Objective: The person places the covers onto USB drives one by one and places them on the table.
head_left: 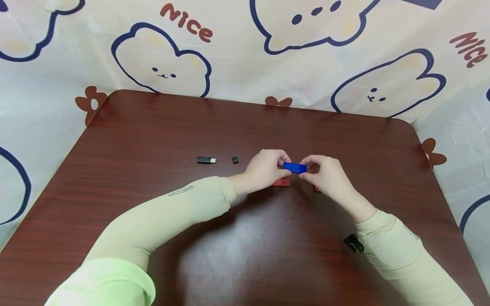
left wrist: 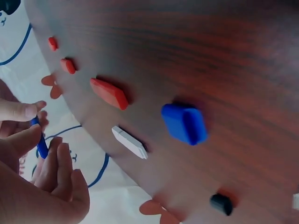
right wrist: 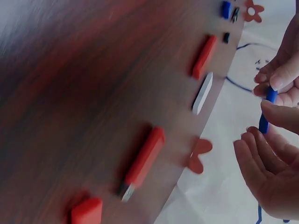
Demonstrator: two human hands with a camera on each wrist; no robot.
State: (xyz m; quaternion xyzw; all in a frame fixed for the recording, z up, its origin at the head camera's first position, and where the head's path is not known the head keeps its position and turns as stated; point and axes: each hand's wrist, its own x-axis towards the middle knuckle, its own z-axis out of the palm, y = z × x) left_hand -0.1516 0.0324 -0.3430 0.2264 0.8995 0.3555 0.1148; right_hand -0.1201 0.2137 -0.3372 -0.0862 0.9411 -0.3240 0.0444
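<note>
In the head view, a slim blue USB stick [head_left: 294, 168] is held above the table between both hands. My left hand [head_left: 264, 170] pinches its left end between thumb and fingers. From the other side, my right hand [head_left: 327, 174] pinches the right end. No metal plug shows on the blue stick; its ends are covered by fingertips. Below the hands lies a red stick [head_left: 282, 182], partly hidden by the left hand. The right wrist view shows a red USB stick [right wrist: 145, 156] with its metal plug bare, and a red cap [right wrist: 87, 212] near it.
A black USB stick [head_left: 206, 160] with its plug bare lies left of a small black cap [head_left: 235, 160]. A white stick [left wrist: 130, 142] and a blue cap [left wrist: 184, 123] rest on the table. Beside the right forearm sits a small black object [head_left: 354, 243]. Printed cloth stands behind the table.
</note>
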